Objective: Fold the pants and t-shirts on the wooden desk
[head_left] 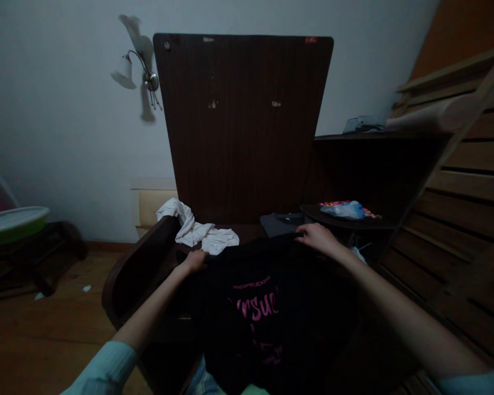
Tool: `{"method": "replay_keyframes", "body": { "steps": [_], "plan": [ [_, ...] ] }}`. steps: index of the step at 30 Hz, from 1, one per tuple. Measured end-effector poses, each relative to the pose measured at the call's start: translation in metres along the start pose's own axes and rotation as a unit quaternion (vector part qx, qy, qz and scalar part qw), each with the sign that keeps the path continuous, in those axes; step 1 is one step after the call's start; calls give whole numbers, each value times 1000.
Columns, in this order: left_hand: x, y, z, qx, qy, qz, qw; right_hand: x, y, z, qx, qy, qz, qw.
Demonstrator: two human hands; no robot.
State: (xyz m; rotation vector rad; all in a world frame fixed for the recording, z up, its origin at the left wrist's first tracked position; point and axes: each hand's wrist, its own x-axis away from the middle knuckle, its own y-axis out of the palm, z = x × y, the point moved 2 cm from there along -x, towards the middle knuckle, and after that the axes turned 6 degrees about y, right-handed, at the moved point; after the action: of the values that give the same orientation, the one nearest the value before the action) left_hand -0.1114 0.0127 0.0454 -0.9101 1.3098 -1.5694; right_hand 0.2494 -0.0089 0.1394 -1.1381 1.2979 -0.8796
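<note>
A black T-shirt [222,312] with pink lettering hangs spread between my two hands, its print facing me. My left hand [196,261] grips its upper edge on the left. On the right, my right hand [316,237] pinches the same edge, a little higher up. Just beyond the shirt, a crumpled white cloth [189,225] drapes over the armrest and onto the dark wooden seat. A dark grey folded garment [282,224] lies on the seat close behind my right hand. The shirt's lower part falls toward my lap and fades into shadow.
A dark wooden panel [242,126] stands against the wall behind the seat. To the right are a corner shelf [385,222] holding a plastic bag [343,210] and a leaning slatted wooden frame [469,181]. A green basin [16,230] rests on a low stand at left.
</note>
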Motion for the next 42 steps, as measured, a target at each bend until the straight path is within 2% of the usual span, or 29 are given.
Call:
{"method": "replay_keyframes", "body": {
  "steps": [5,8,10,11,14,16,18,20,21,22,24,26,27,29,32,34,36,39,42],
  "plan": [
    [9,-26,8,53,47,31,997,-2,-14,2,-138,26,49,989],
    [16,-59,28,160,124,117,972,-7,-28,-15,-242,-25,88,966],
    [20,-85,50,247,203,189,928,-12,-38,-40,-324,-119,92,934],
    [20,-95,63,266,241,194,913,-15,-43,-56,-369,-170,83,910],
    [17,-119,103,275,338,147,888,-23,-56,-103,-483,-265,60,832],
    [11,-129,120,273,358,121,885,-26,-64,-123,-518,-264,92,809],
    [5,-134,126,251,337,136,897,-23,-69,-130,-519,-206,167,813],
    [-1,-139,125,209,268,209,917,-13,-69,-129,-490,-112,239,831],
    [-3,-140,123,189,219,258,922,-6,-67,-129,-468,-73,241,847],
    [-4,-141,122,178,167,303,921,1,-63,-130,-442,-52,210,870],
    [-5,-143,122,190,93,344,915,15,-51,-136,-381,-53,89,919],
    [-3,-143,128,236,83,317,915,23,-38,-144,-319,-66,1,945],
    [0,-144,132,267,95,285,916,25,-33,-146,-298,-63,-6,952],
    [6,-147,136,329,128,206,913,22,-27,-147,-280,-42,20,959],
    [17,-158,132,378,156,124,904,10,-29,-140,-306,-62,28,950],
    [23,-169,122,371,168,124,905,2,-40,-132,-358,-105,0,928],
    [27,-185,112,351,182,150,906,-4,-57,-123,-426,-131,-29,895],
    [34,-212,100,310,202,208,906,-12,-89,-111,-515,-123,-44,847],
    [41,-241,91,258,203,315,891,-23,-118,-96,-572,-93,15,815]
  ]
}}
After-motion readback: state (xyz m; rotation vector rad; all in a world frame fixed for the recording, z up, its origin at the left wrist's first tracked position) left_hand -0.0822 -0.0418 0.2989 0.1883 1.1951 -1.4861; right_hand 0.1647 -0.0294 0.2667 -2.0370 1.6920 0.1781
